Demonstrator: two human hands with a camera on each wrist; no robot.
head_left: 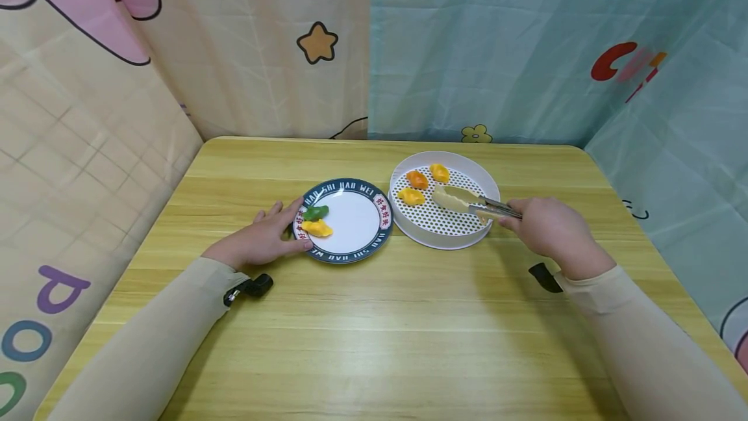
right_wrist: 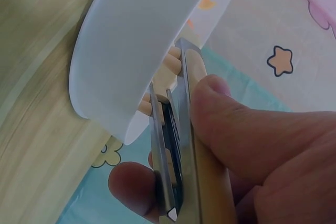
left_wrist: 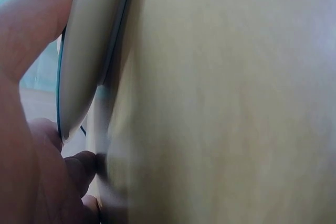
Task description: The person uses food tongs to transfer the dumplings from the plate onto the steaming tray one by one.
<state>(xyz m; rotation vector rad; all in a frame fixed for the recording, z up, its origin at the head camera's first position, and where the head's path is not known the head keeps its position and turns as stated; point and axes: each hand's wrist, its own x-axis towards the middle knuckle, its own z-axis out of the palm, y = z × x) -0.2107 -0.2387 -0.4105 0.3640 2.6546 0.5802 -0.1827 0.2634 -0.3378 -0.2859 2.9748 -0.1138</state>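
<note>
My left hand (head_left: 265, 236) rests at the left edge of a round plate (head_left: 356, 219) with a dark blue lettered rim, thumb and fingers spread along it. In the left wrist view, the plate's rim (left_wrist: 84, 66) lies between thumb and fingers. A green dumpling (head_left: 315, 213) and a yellow dumpling (head_left: 317, 229) lie on the plate's left side. My right hand (head_left: 552, 229) grips metal tongs (head_left: 497, 206) with pale tips, which reach into a white perforated steamer tray (head_left: 444, 241). Left of the tips lie an orange dumpling (head_left: 417, 179) and two yellow dumplings (head_left: 411, 197).
The steamer tray's high white wall (right_wrist: 126, 40) stands close to the plate's right side. Both sit on a wooden table (head_left: 374, 343), toward its back edge. Printed curtains (head_left: 491, 51) hang behind the table and at both sides.
</note>
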